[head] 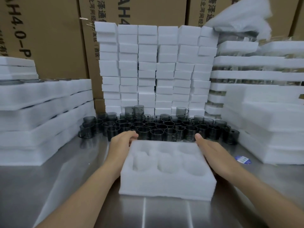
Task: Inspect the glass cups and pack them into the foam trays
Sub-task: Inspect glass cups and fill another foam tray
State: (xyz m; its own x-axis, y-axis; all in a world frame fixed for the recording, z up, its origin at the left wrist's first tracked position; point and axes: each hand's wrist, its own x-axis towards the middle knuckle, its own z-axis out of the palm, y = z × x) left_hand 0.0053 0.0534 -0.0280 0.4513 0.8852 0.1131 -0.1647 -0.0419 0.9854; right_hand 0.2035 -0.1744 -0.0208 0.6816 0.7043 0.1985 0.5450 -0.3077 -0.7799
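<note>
1. Front and centre on the steel table (49, 186): a white foam tray (166, 183), six round pockets in two rows of three, all showing only foam.
2. Left hand (120, 143) against the tray's left side, fingers curled over the far left corner, gripping the foam.
3. Right hand (212, 150) flat along the tray's right edge, fingers straight and together, thumb up near the far right corner, pressing rather than clamping.
4. Just beyond the tray: a packed crowd of smoky grey glass cups (158, 127), upright, mouths up, handles here and there, spread across the table from left to right.
5. A few cups perched higher at the back, one with a handle (181, 111) to the right, a pair (134, 110) to the left.
6. Behind the cups: a tall wall of stacked white foam blocks (154, 66).
7. To the left: a pile of wide foam sheets (41, 112); to the right, more foam slabs (271, 125) and layered trays with glassware between them (246, 69).
8. Rear: cardboard cartons (54, 38) with printed lettering.
9. Small blue and white label (243, 160) on the table beside the right wrist.
</note>
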